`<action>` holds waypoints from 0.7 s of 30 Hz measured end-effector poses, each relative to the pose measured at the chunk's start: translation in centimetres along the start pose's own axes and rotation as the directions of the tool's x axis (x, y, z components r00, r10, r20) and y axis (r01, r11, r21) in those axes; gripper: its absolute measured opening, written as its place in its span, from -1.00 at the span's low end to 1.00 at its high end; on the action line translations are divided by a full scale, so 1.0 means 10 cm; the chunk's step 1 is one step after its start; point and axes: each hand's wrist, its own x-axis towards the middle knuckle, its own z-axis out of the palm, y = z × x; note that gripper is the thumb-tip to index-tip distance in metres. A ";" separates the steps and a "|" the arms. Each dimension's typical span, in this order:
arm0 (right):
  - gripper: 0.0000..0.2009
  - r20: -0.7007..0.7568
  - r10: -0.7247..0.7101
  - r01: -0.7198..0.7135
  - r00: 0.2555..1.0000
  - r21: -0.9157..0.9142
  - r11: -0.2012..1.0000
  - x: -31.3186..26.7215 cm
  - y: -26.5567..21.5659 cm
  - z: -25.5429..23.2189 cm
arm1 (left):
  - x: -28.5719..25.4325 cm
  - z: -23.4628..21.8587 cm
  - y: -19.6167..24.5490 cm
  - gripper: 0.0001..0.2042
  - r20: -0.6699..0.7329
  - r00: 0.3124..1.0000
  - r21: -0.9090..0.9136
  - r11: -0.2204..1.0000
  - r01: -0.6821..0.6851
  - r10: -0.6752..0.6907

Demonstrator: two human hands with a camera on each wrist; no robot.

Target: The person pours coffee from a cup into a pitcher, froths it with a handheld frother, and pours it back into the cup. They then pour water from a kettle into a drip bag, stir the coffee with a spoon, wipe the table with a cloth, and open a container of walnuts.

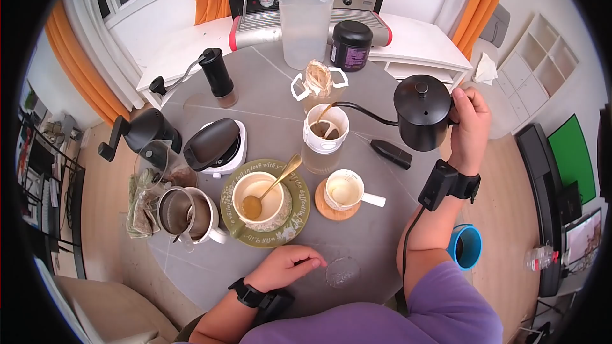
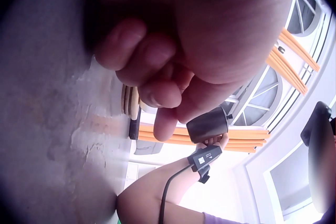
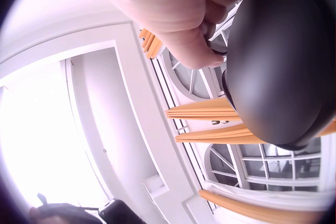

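Observation:
My right hand grips the handle of a black gooseneck kettle, held up over the right side of the table. Its thin spout reaches left to the white-rimmed dripper, and a thin brownish stream shows at the tip. Under the dripper is a clear vessel. In the right wrist view the kettle body fills the right side. My left hand rests on the table's near side, fingers loosely curled and holding nothing. Just right of its fingertips lies a clear round disc.
A cup with a gold spoon sits on a green saucer. Beside it, a white-handled cup stands on a wooden coaster. Also around: a metal-lined mug, a black-topped scale, a hand grinder and a black jar.

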 end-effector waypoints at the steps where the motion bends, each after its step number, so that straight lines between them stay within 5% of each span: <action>1: -0.74 -0.002 0.002 -0.002 1.000 -0.024 1.000 0.00 -0.01 0.00 | 0.00 0.00 -0.01 -0.87 -0.001 1.000 0.008 1.000 -0.006 0.006; 21: -0.77 -0.051 -0.033 0.027 0.998 -0.111 0.993 -0.05 -0.11 -0.01 | 0.00 -0.02 -0.01 -0.87 0.018 0.999 0.019 0.999 -0.030 0.029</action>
